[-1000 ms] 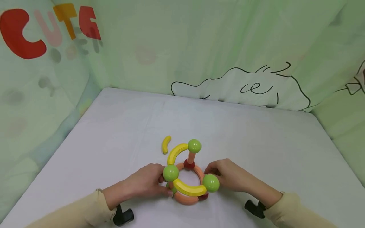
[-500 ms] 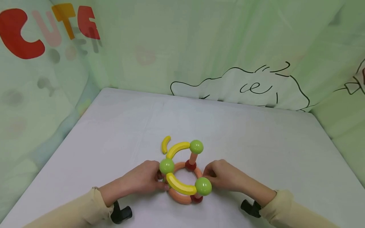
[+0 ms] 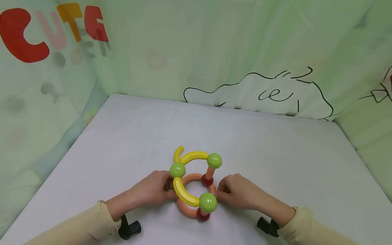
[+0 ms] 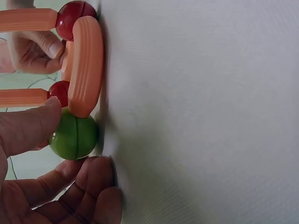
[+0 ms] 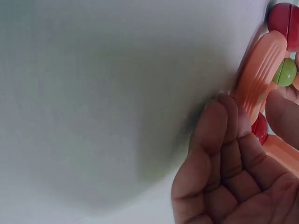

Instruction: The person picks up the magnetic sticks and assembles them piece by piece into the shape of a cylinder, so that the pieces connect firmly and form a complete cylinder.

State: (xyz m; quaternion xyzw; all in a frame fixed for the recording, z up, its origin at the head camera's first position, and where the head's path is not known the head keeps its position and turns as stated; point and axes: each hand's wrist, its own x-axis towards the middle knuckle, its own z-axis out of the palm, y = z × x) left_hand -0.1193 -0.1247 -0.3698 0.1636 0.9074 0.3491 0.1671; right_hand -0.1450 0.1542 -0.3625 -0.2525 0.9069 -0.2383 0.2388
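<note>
A toy frame of magnetic sticks and balls stands on the table between my hands. Its lower ring joins orange curved sticks with red balls and a green ball. Above, yellow curved sticks link three light green balls, with orange uprights below two of them. My left hand holds the low green ball between thumb and fingers; the upper parts partly hide this in the head view. On the other side, my right hand pinches an orange curved stick of the ring.
A loose yellow curved stick lies just behind the frame, partly covered by it in the head view. The white table reaches back to a printed green cloth wall.
Between my hands the frame has turned clockwise as seen from above: its front ball went left, its left ball went back. The loose yellow stick stayed in place.
</note>
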